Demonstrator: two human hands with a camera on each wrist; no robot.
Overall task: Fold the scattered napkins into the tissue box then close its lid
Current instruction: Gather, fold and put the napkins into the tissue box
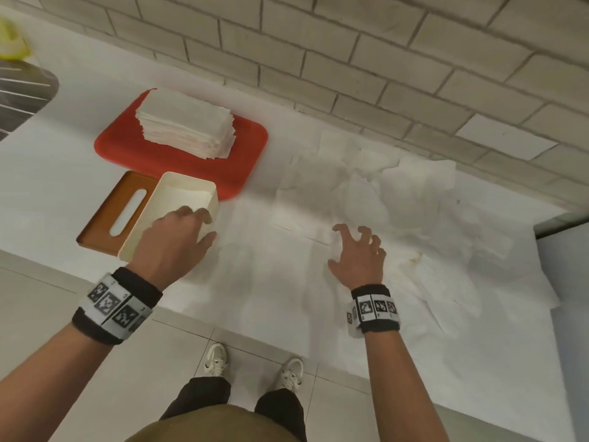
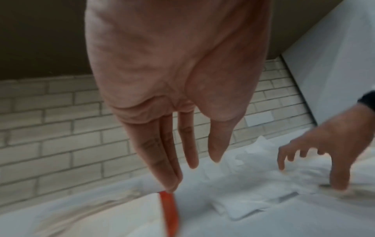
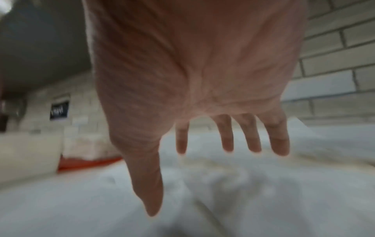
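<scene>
Both forearms reached forward over the near edge of the desk [image 1: 255, 301], each wrist wrapped in a dark band with black-and-white markers. The left hand [image 1: 173, 242] lay palm down toward the left side, fingers close together and only slightly bent, thumb out to the right. The right hand [image 1: 358, 255] hovered nearer the middle, fingers spread and hooked downward like a claw, holding nothing.

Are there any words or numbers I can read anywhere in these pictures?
No words or numbers can be read.
Left wristband: black-and-white square code patterns, no letters.
Right wristband: the same code patterns.
Dark wall sign: pale marks, too blurred to read.
</scene>
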